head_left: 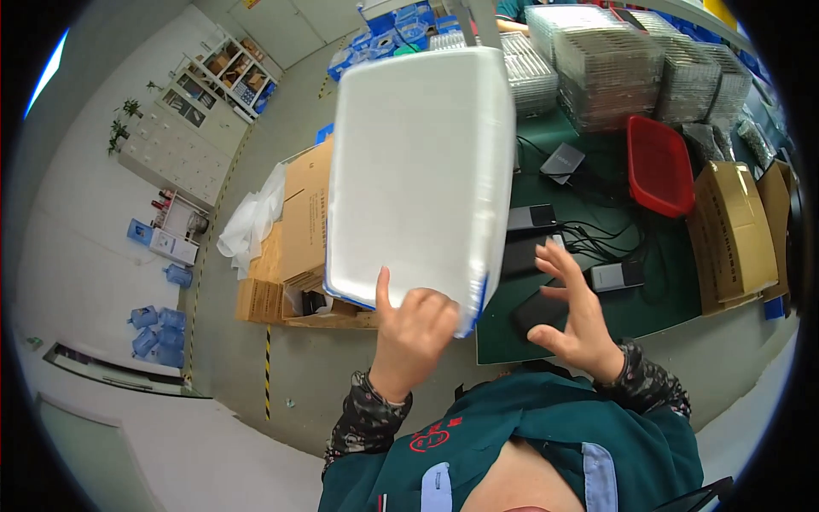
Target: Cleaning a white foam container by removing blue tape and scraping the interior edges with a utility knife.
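Note:
A large white rectangular tray-like piece [409,171] with raised rims and blue showing along its lower edge stands in front of me, left of the green table. My left hand [415,337] is at its near edge, index finger stretched over the white surface and the other fingers curled at the rim; its thumb is hidden. Over the table's near edge is my right hand [576,316], empty, fingers apart. Beneath and beside it lies a dark, flat, rounded device [539,312]. A black-and-silver device [617,276] lies just right of the fingers.
Black cables [601,243] run among the devices on the green table [589,328]. Farther back are a red basket [659,166] and stacks of clear plastic trays [607,77]. An opened carton [738,230] stands at right. Cardboard boxes [305,213] and white plastic sheeting [256,224] lie left.

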A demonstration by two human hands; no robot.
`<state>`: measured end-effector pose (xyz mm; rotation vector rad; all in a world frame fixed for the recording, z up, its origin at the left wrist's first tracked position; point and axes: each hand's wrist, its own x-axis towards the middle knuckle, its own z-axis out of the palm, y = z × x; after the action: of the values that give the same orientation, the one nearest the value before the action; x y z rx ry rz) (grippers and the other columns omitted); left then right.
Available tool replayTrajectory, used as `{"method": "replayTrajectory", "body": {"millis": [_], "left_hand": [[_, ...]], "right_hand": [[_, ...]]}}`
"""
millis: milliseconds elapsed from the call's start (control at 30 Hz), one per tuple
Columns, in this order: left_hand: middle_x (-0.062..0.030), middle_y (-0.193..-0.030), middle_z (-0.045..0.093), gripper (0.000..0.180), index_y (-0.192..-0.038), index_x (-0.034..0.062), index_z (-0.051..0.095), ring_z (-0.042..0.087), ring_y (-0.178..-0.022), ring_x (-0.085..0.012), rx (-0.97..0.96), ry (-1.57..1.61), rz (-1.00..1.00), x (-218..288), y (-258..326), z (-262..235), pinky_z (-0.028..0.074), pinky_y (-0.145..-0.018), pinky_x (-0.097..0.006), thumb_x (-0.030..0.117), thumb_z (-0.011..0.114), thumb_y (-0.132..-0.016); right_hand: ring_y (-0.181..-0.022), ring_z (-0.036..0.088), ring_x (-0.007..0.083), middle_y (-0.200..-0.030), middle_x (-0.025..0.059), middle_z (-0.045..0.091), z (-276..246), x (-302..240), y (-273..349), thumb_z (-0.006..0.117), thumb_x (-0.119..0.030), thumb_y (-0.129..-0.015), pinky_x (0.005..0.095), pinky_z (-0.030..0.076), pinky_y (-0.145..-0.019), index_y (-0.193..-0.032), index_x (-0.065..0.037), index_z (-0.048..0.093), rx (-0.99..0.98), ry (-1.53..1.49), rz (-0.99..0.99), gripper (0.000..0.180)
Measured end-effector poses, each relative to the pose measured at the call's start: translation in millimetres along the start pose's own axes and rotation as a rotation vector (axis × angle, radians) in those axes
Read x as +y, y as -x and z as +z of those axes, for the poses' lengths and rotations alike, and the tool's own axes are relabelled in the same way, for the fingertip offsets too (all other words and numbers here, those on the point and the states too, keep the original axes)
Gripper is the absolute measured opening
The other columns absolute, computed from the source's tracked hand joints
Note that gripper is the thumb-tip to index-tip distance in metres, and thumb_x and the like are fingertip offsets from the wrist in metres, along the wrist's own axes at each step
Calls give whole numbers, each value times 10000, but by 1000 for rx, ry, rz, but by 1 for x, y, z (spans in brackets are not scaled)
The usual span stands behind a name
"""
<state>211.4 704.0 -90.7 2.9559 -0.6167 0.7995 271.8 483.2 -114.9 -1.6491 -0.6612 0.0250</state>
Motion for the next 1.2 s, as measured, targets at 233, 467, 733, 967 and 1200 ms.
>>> {"method": "replayTrajectory", "body": {"millis": [233,467,733,967,1200], "left_hand": [[21,-956,534,84,-852,174,540,452,-1120,-146,-61,-646,361,26,42,-2,65,-983,-665,230,525,-791],[-6,-1184,465,290,-1069,197,513,426,-1163,-183,375,-277,202,24,81,-37,76,-995,-643,298,566,-802],[-99,-942,555,278,-976,45,552,518,-867,-255,463,448,-387,-26,62,-83,426,-781,-337,148,674,-748],[-100,-862,537,256,-895,30,547,514,-799,-261,331,498,-402,-21,51,-85,424,-695,-332,179,681,-735],[-68,-679,459,201,-727,48,468,481,-645,-241,290,190,-372,-23,52,-84,387,-576,-357,148,642,-744]], "right_hand": [[-1036,492,223,-1143,138,502,65,19,-20,607,-154,-766,312,394,-880,-1200,61,395,-78,-779,414,529],[-939,539,212,-1035,124,562,88,70,-45,537,-11,-722,304,409,-848,-1104,71,479,38,-753,448,395],[-944,540,227,-1038,138,561,94,70,-49,556,-23,-740,317,417,-837,-1104,71,479,-13,-759,493,383],[-948,535,218,-1055,138,553,102,62,-47,543,-25,-753,321,412,-842,-1111,62,473,-61,-676,453,375],[-948,528,192,-1042,114,552,101,55,-41,530,-11,-760,301,408,-843,-1106,63,469,-42,-644,351,360]]}}
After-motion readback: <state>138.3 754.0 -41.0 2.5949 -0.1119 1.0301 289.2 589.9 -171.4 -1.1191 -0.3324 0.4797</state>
